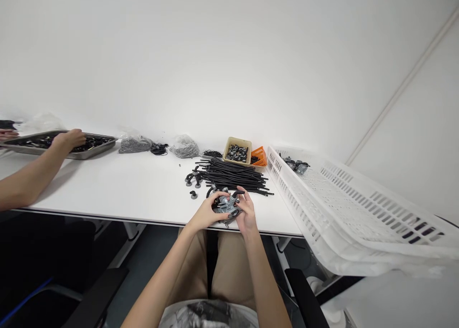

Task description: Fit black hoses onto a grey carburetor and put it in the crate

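Observation:
My left hand and my right hand both grip a grey metal fitting with short black rubber hoses, held just above the table's front edge. Its underside is hidden by my fingers. Directly behind it lies a long bundle of black rubber tubes. To the left of that bundle stand small black-and-grey forked fittings, and a loose black ring lies near them.
A co-worker's hand reaches into a steel tray of dark parts at the far left. Bagged grey parts and a beige box of fittings stand along the back. A large white perforated crate overhangs the right side.

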The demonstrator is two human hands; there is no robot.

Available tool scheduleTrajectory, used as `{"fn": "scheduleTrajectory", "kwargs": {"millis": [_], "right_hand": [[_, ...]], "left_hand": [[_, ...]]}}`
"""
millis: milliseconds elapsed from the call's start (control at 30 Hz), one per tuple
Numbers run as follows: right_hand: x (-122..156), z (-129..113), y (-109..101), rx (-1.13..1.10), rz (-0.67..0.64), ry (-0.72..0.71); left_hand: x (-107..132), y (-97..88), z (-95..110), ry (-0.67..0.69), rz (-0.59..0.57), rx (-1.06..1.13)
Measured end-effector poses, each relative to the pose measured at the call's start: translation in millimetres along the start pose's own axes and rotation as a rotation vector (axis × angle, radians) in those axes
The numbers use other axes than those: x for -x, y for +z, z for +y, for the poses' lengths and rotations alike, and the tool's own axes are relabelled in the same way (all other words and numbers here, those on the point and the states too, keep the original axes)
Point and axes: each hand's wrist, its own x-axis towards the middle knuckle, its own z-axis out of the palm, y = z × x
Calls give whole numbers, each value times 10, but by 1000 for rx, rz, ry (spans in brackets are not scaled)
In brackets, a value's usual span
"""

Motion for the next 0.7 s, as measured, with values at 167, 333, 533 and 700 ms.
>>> {"fn": "scheduleTrajectory", "kwargs": {"millis": [167,333,533,700], "right_hand": [[4,1,-8,28,-18,-10],[-17,1,-5,70,-36,13],[-20,11,22,80,11,22],[-5,0,12,30,-23,6]], "left_hand": [[-3,0,-3,-2,2,-1],[4,-2,8,3,-1,14],[4,-2,3,1,-12,32],[4,0,-6,-9,0,6]]}}
